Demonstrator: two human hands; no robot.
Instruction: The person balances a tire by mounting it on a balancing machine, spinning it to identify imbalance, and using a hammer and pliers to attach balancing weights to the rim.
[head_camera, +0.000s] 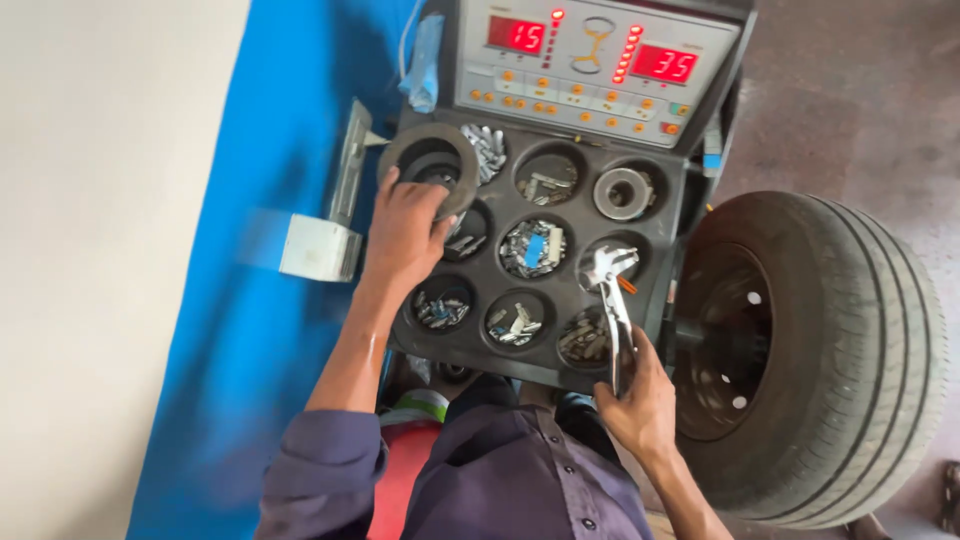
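Observation:
My left hand (403, 232) grips a grey metal ring (432, 160) at the upper left of a black tray (575, 225) with several round cups. My right hand (636, 400) holds a silver wheel-weight hammer (609, 295) by its handle, its head over the tray's right side. The cups hold small grey metal weights (531, 248). A steel cone (622, 193) sits in the upper right cup. The tray tops a wheel balancing machine, and a mounted tyre (840, 360) on a black rim stands at its right.
A control panel (590, 60) with two red number displays and orange buttons rises behind the tray. A blue and white wall (250, 300) runs along the left, with a small white box (318, 247) against it. Concrete floor lies at the upper right.

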